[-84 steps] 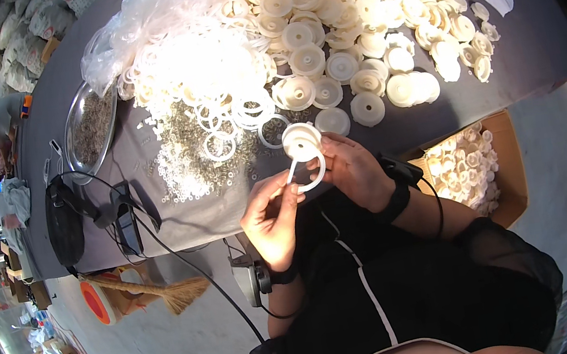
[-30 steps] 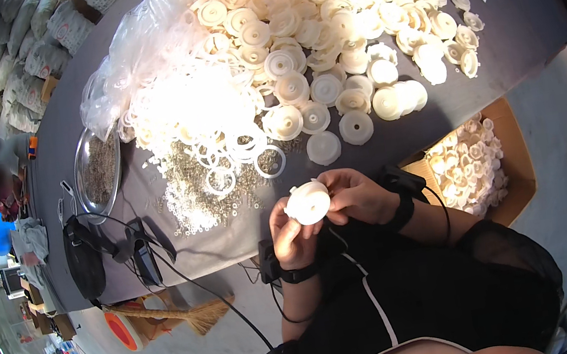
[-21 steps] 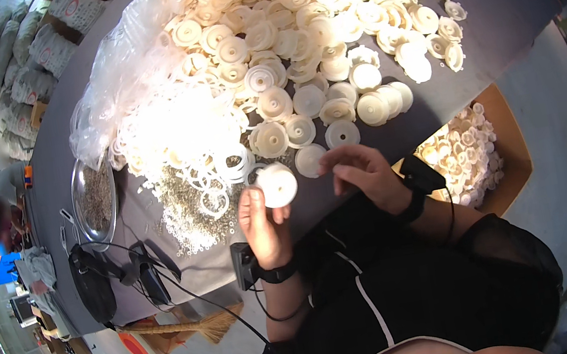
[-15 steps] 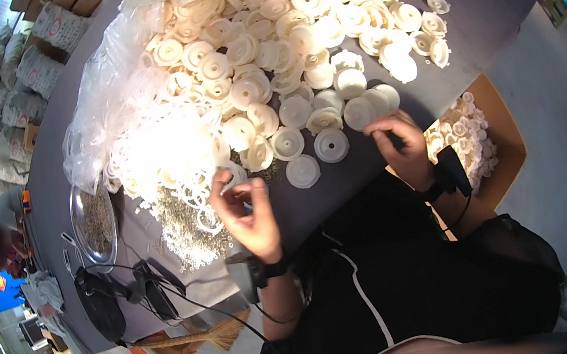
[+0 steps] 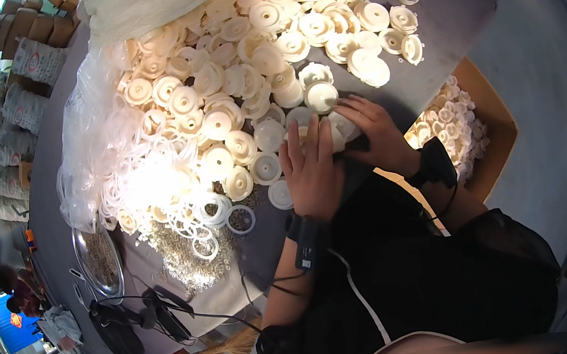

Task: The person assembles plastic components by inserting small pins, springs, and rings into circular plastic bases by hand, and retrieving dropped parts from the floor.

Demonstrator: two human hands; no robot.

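Many cream-white round plastic discs (image 5: 217, 124), some with a central hole or hub, lie heaped on the dark table. My left hand (image 5: 314, 176) is stretched over the heap's near edge, fingers extended and slightly apart, resting on discs. Close beside it, my right hand (image 5: 382, 133) curls its fingers and thumb round a white plastic disc (image 5: 341, 129), partly hidden by the fingers. A disc with a raised cup (image 5: 320, 97) lies just beyond the fingertips. Thin white rings (image 5: 240, 218) and a pile of small metal parts (image 5: 197, 261) lie left of my left hand.
A cardboard box (image 5: 496, 121) full of small white parts stands at the table's right. Clear plastic bagging (image 5: 87, 134) and a metal dish (image 5: 100, 269) lie at left, with black cabled devices (image 5: 117, 333) nearer. Stacked sacks (image 5: 15, 145) stand beyond.
My left hand has moved right from beside the rings onto the discs. My right hand has shifted left, its fingers now round a disc. The whole view has shifted slightly.
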